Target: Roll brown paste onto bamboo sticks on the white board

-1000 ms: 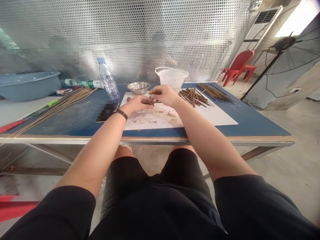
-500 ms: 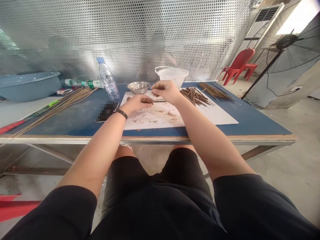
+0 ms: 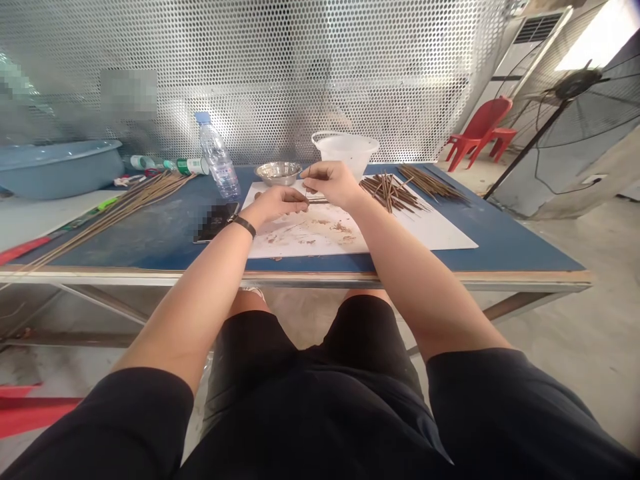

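Note:
My right hand (image 3: 333,185) is raised over the far part of a white stained board (image 3: 305,237), pinching a thin brown stick (image 3: 317,199) that runs sideways. A fine upright stick (image 3: 309,173) also shows at its fingertips. My left hand (image 3: 279,205) is curled beside it, fingertips at the stick's near end; I cannot tell whether they grip it. Brown specks and smears mark the board. To the right lies a loose pile of brown sticks (image 3: 389,192), with a tighter bundle (image 3: 430,185) behind it.
A steel bowl (image 3: 278,173) and a white plastic bucket (image 3: 347,152) stand past my hands. A water bottle (image 3: 217,159) and a phone (image 3: 215,222) sit left, beyond them long bamboo sticks (image 3: 130,203) and a blue basin (image 3: 57,170). A perforated metal screen (image 3: 260,73) backs the blue table (image 3: 150,243).
Both hands have moved slightly apart and farther up the board since the oldest frame. The thin stick now shows clearly at my right fingertips.

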Demonstrator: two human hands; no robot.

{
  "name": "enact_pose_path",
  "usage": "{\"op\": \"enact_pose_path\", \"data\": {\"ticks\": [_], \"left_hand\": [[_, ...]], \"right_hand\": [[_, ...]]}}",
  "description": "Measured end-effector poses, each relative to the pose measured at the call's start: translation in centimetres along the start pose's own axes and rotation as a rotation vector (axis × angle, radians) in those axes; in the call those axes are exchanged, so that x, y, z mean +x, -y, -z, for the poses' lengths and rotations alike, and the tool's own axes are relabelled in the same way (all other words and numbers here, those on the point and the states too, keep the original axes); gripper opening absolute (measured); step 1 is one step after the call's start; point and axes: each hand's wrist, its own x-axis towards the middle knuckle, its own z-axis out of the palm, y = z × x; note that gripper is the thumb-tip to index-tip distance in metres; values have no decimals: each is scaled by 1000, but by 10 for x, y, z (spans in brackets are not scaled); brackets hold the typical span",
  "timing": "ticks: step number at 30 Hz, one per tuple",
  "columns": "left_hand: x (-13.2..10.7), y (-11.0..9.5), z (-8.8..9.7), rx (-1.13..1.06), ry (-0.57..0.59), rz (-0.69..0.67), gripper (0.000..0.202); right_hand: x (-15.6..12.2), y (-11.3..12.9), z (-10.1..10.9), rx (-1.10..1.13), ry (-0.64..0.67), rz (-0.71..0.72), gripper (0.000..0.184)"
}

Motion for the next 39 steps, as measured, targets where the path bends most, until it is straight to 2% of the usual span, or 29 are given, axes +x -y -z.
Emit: {"op": "enact_pose_path", "data": {"ticks": [6,10,13,18,23,29,34,37,39], "left_hand": [[0,0,1,46,-26,-3,41],[-1,-2,1,23,-77,-38,38],[0,-1,1,15,-71,-40,37],[0,0,2,-7,-64,-16,36],[0,-1,3,9,-38,45,41],[5,11,4,-34,-58,56,48],[2,10,6,-56,-24,100,57],[-1,7,7,-58,26,113,66],[-1,6,8,-25,42,95,63]], "right_hand": [[-3,4,-2,-93,-14,5,8],[-3,2,-6,-88,30,-29,12],[-4,2,-7,-73,51,-54,12],[-2,3,-6,-134,-24,-20,25],[-2,1,-6,-196,0,-29,28],[-7,-1,-10,-134,94,-110,24],[-9,1,-14,-128,17,-207,22],[-10,3,-15,-121,34,-238,14],[-10,5,-16,-119,35,-235,14]]}}
